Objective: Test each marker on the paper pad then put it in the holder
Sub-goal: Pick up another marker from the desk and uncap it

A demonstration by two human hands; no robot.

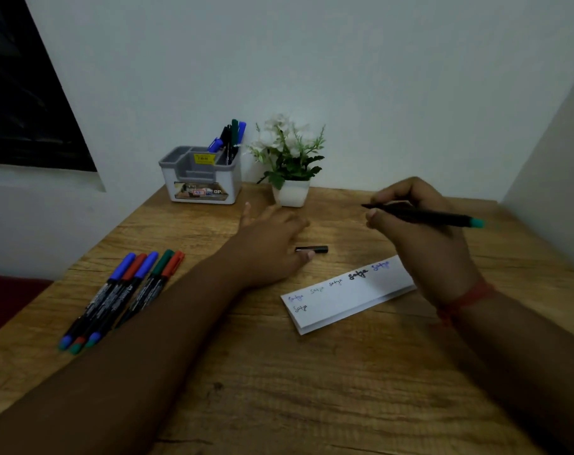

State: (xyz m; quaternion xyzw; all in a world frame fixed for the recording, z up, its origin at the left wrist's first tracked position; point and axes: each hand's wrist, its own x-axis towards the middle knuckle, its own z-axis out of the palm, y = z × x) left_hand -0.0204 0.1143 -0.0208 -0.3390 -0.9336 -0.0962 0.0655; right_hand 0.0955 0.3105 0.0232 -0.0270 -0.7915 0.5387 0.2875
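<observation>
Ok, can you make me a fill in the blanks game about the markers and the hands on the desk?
1. The right hand holds an uncapped marker whose back end is coloured ____.
2. The loose black cap lies on the desk between the left hand and the ____.
3. The holder stands to the left of a small potted ____.

Missing words: green; paper pad; plant

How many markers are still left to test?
Done: several markers stand in the holder, and the paper pad carries six scribbles. In hand: the right hand holds an uncapped marker; its cap lies by the left hand. Left: five capped markers wait on the table.
</observation>
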